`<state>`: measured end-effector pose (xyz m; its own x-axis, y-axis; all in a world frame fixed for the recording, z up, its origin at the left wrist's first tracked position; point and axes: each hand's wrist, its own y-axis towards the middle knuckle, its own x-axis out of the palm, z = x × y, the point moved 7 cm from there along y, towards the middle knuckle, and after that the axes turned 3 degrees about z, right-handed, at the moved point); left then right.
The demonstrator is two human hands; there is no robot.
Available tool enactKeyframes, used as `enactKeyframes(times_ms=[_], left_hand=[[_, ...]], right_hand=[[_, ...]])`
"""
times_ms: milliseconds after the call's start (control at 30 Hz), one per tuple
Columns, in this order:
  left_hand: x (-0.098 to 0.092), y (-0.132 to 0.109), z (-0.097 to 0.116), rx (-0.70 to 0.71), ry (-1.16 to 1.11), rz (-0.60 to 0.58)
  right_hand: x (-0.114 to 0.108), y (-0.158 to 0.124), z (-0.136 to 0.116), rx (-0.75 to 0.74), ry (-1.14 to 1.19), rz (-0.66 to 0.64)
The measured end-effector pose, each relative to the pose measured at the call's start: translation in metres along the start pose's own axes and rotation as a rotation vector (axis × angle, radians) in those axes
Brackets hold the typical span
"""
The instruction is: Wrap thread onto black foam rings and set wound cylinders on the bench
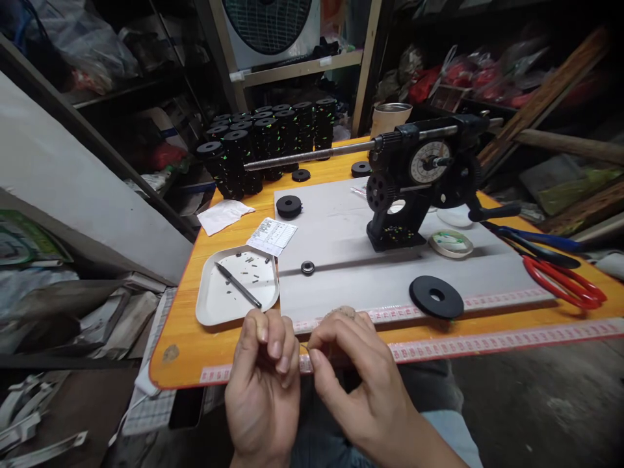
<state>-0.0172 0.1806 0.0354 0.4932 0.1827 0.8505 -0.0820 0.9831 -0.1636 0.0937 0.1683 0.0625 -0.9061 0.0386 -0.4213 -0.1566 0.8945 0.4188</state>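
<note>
My left hand [266,383] is held palm up at the table's front edge, its fingers curled closed. What it holds, if anything, is hidden. Close beside it, my right hand [363,383] pinches a thin, pale strand [304,347] between thumb and forefinger. The strand is too fine to tell if it is wire or thread. Past my right hand, a flat black disc with a centre hole [436,297] lies on the grey board [341,286]. A small black ring [307,268] sits farther back. A hand-cranked coil winder [397,208] with a round dial stands on the board.
A white tray [207,305] with a black pen [238,286] and scraps is at left. Black spools [238,156] stand stacked behind. Red-handled scissors [560,286], pliers [541,244] and a tape roll [451,244] lie right. A measuring tape [439,344] runs along the front edge.
</note>
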Motion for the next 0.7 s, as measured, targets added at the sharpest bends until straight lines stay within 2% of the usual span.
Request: enactKeyframes(times_ms=[400, 700], left_hand=[[-0.004, 0.008, -0.004, -0.013, -0.015, 0.074], [-0.009, 0.012, -0.007, 0.018, -0.059, 0.085]], right_hand=[[0.0, 0.0, 0.003, 0.003, 0.022, -0.13], [0.001, 0.002, 0.01, 0.025, 0.004, -0.166]])
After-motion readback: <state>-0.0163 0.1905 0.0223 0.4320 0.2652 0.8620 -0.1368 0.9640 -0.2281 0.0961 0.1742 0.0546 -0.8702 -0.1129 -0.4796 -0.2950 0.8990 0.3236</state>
